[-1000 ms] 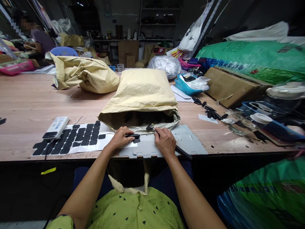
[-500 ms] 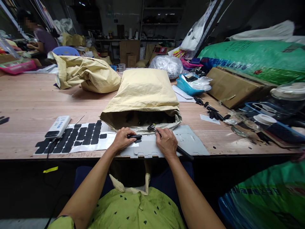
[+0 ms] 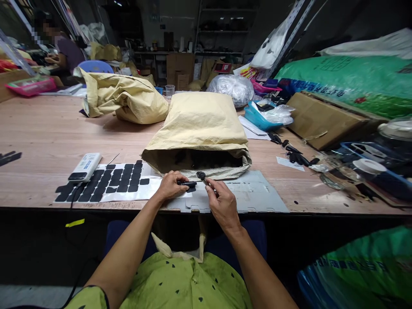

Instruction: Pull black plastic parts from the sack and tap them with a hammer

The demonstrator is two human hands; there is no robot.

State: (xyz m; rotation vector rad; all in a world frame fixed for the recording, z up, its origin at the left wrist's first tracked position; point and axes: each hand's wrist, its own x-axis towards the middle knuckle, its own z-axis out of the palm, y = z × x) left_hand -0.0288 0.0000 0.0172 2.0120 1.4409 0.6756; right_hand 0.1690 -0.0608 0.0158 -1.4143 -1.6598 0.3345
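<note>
My left hand (image 3: 173, 185) is closed on a slim black piece (image 3: 189, 184) at the front of the table. Its fingers pinch the near end of it, and a small dark pad (image 3: 191, 189) lies just below. In my right hand (image 3: 222, 201) is a small hammer with a round dark head (image 3: 201, 175) and a metal shaft; the hand hides its handle. The head points up and left, close to the slim black piece. Both hands are over a grey board (image 3: 251, 193). Behind them a cream sack (image 3: 204, 120) lies with its mouth facing me, dark pieces inside.
Left of my hands lies a white sheet (image 3: 151, 193) of black pads (image 3: 117, 178), with a white device (image 3: 84, 168) and its cable. Loose black parts (image 3: 294, 154) and a cardboard box (image 3: 331, 116) are at the right. Another sack (image 3: 128, 96) lies behind; a co-worker (image 3: 66, 53) sits far left.
My right hand has turned the hammer; its black handle, which stuck out at lower right, is now hidden. The head has tipped to face me. The whole view has shifted slightly.
</note>
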